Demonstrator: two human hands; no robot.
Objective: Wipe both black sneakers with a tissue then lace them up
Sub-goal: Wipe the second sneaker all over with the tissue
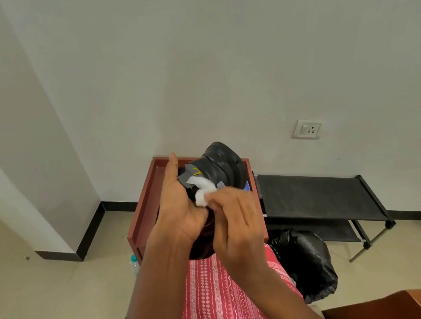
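A black sneaker [224, 164] is held up in front of me, sole turned to the right and away. My left hand [177, 207] grips it from the left, thumb pointing up. My right hand [234, 219] pinches a crumpled white tissue [202, 190] and presses it against the sneaker's side near a yellow mark. Both hands hide the lower part of the shoe. The second sneaker is not visible.
A reddish-brown table [144, 209] with a raised rim stands below the hands, against the white wall. A black rack [313, 195] stands to its right, with a black plastic bag [307, 261] in front of it. A water bottle [135, 265] stands on the floor. Wooden armrests frame my pink-patterned lap [220, 302].
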